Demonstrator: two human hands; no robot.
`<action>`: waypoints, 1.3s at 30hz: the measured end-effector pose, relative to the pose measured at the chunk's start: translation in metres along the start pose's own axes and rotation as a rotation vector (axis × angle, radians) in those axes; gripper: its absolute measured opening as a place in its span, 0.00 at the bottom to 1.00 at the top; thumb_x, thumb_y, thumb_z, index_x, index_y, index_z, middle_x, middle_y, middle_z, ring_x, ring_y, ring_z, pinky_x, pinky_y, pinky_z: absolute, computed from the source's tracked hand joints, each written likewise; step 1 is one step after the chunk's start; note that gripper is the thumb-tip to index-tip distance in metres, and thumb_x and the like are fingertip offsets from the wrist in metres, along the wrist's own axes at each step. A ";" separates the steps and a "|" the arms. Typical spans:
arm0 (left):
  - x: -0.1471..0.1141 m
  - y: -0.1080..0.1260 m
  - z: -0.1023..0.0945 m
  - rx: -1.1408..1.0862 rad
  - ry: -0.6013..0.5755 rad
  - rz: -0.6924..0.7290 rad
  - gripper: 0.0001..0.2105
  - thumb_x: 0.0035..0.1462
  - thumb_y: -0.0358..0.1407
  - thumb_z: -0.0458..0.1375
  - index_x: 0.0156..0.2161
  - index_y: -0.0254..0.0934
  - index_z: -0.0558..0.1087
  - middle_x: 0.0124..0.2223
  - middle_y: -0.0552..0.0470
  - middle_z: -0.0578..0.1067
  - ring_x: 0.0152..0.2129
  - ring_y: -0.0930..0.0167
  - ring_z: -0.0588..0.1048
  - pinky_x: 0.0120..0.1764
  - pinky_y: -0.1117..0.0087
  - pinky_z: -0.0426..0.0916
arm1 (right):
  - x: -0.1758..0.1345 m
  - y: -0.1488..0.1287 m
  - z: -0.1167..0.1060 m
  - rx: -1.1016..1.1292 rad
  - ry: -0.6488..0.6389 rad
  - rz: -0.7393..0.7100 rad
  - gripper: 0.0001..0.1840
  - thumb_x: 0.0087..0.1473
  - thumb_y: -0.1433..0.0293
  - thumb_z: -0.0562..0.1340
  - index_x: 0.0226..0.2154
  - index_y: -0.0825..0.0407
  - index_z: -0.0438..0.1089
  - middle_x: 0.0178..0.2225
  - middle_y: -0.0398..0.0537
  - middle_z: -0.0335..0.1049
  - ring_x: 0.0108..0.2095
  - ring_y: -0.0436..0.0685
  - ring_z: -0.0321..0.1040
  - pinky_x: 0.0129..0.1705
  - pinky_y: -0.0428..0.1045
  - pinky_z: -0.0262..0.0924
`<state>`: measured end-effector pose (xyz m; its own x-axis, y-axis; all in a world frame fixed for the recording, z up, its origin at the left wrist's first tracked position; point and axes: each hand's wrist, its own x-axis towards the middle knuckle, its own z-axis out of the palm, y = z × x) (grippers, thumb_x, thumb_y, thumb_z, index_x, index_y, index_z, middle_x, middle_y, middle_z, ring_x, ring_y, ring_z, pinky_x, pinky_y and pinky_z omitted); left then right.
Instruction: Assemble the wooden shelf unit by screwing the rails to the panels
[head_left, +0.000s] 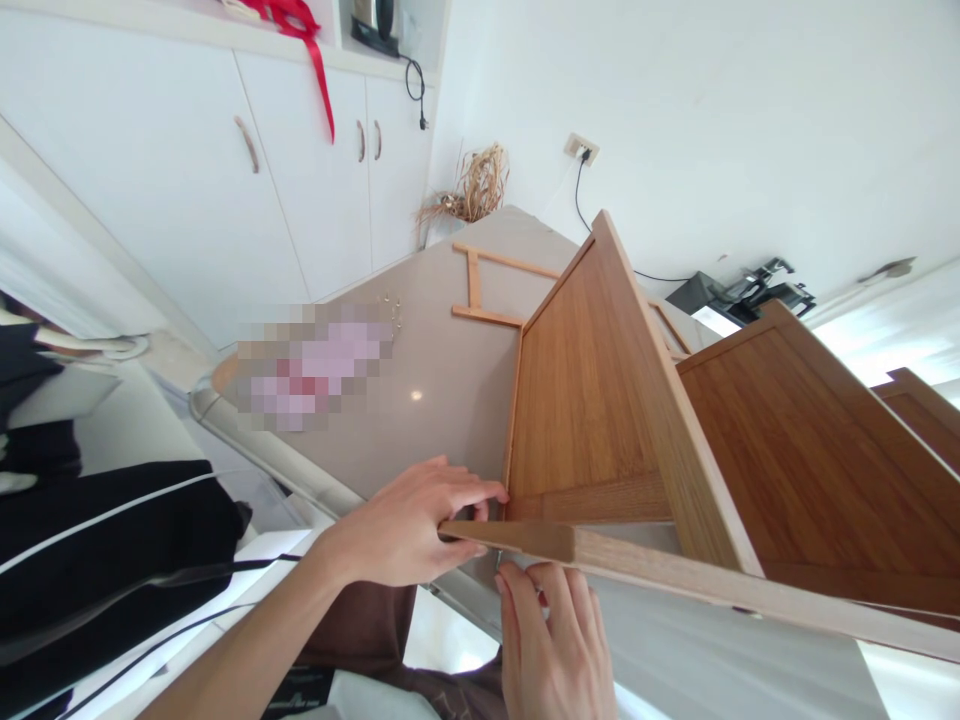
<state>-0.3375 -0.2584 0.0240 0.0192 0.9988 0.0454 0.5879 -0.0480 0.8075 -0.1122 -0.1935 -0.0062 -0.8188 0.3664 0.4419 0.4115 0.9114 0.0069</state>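
Note:
A wooden shelf unit (pixel 600 420) with brown panels lies on its side on the grey table. My left hand (pixel 420 520) is closed around the tapered end of its long wooden side rail (pixel 630 555), thumb below and fingertips against the panel's edge. Just under the rail, my right hand (pixel 559 635) is closed in a pinch. Between its thumb and finger, a small metal tip (pixel 499 560) shows near the rail's underside. A bit of red shows between the right fingers; what they hold is mostly hidden.
Several small brass-coloured screws (pixel 397 312) stand on the table (pixel 442 420) beside a pixelated pinkish patch (pixel 322 365). A light wooden frame (pixel 472 280) lies behind the shelf. White cabinets (pixel 300 180), dried plants (pixel 480 185) and a black device (pixel 739 290) surround the table.

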 end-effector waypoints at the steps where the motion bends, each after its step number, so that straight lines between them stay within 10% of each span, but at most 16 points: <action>1: 0.000 0.001 -0.001 -0.003 0.001 -0.002 0.15 0.60 0.36 0.58 0.52 0.46 0.71 0.41 0.57 0.78 0.37 0.68 0.73 0.45 0.67 0.60 | 0.000 -0.002 0.000 -0.033 0.011 0.000 0.13 0.62 0.78 0.54 0.42 0.51 0.71 0.35 0.53 0.70 0.34 0.60 0.66 0.35 0.54 0.56; 23: 0.009 -0.022 0.013 0.024 -0.061 0.030 0.16 0.57 0.31 0.60 0.51 0.47 0.70 0.41 0.60 0.79 0.31 0.72 0.72 0.41 0.67 0.59 | -0.035 0.023 0.019 0.106 0.038 0.048 0.10 0.65 0.70 0.57 0.38 0.47 0.75 0.30 0.47 0.73 0.32 0.57 0.72 0.37 0.52 0.64; 28: 0.002 -0.014 0.011 0.077 -0.007 -0.019 0.18 0.61 0.36 0.58 0.56 0.48 0.68 0.45 0.56 0.78 0.40 0.67 0.74 0.48 0.63 0.62 | -0.021 0.018 0.011 0.237 0.015 -0.020 0.17 0.63 0.79 0.56 0.50 0.51 0.72 0.41 0.51 0.74 0.44 0.58 0.71 0.47 0.54 0.63; 39: -0.005 -0.017 0.017 0.154 0.031 -0.026 0.21 0.64 0.43 0.57 0.61 0.51 0.66 0.57 0.55 0.76 0.55 0.64 0.72 0.64 0.55 0.55 | -0.002 0.007 -0.003 0.292 0.021 0.101 0.11 0.66 0.77 0.55 0.43 0.50 0.72 0.36 0.48 0.70 0.37 0.56 0.66 0.40 0.51 0.58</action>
<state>-0.3341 -0.2620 -0.0002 -0.0210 0.9987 0.0457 0.7052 -0.0176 0.7088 -0.1060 -0.1883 -0.0044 -0.7700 0.4569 0.4455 0.3557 0.8869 -0.2947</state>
